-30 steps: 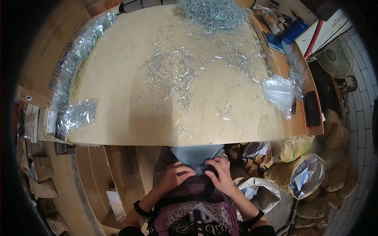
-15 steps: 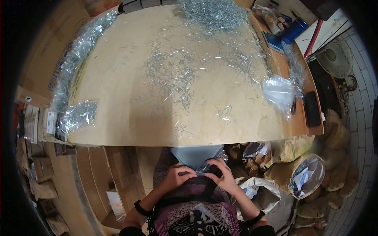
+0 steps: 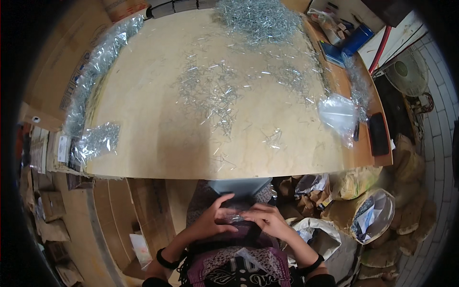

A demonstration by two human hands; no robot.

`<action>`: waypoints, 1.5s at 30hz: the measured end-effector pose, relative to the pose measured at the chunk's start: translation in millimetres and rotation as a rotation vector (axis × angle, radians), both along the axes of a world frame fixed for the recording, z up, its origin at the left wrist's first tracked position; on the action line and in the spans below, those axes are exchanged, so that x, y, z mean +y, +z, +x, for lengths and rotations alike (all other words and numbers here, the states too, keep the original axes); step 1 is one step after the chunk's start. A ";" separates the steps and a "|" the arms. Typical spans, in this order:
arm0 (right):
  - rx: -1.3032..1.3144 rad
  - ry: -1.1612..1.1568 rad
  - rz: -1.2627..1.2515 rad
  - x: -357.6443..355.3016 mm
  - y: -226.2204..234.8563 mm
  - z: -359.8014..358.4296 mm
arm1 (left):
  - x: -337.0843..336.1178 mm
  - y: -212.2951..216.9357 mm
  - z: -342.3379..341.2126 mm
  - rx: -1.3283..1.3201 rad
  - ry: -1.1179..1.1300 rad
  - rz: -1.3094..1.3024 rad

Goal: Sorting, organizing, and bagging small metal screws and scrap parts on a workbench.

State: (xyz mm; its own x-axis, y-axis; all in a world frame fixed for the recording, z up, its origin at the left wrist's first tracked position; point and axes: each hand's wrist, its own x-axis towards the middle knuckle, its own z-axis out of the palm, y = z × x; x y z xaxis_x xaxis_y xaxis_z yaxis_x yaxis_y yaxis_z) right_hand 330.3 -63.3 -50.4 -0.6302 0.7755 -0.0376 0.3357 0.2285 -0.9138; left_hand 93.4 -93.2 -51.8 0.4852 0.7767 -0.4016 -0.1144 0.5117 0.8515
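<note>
Both of my hands are over my lap, just below the table's near edge. My right hand is closed, its fingertips pinching a small shiny silvery bundle, which looks like thin wire pieces. My left hand is on the bundle's other side, fingers and thumb spread in a wide curve around its end. Whether the left palm touches the bundle is hard to see. Just beyond my hands, a grey tray-like sheet rests on my lap against the table edge.
Loose bent wire pieces lie scattered over the wooden table, with a big heap at the far side. Filled clear bags line the left edge. At right are a clear bag, a phone, a fan and sacks.
My hands have drawn back from the grey sheet toward my body. The left hand has turned and spread its fingers, while the right still pinches the shiny bundle.
</note>
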 end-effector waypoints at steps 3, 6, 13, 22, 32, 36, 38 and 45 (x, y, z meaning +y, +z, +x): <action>0.104 -0.053 0.163 24.5 45.7 -22.3 | 21.9 31.1 -2.6 0.028 -0.005 -0.051; 0.228 -0.251 0.380 56.5 54.0 -35.6 | 28.2 30.5 -13.8 -0.050 0.164 -0.057; -0.169 -0.064 0.893 151.3 63.3 -99.3 | 55.7 64.2 -58.5 0.175 0.635 0.307; -0.346 -0.292 0.738 163.4 72.0 -39.5 | 103.1 43.5 -183.6 0.676 1.336 0.659; -0.544 -0.187 0.830 109.2 77.1 -47.0 | 109.0 50.7 -113.1 1.150 0.701 1.013; -0.466 -0.211 0.853 80.1 62.7 -30.9 | 118.7 74.0 -45.2 1.167 -0.009 1.025; -0.395 -0.269 0.980 71.4 47.1 -23.2 | 137.3 65.5 -35.6 1.257 0.021 1.079; 0.013 -0.363 1.016 72.1 15.8 -13.7 | 167.1 33.1 3.4 1.111 0.189 1.261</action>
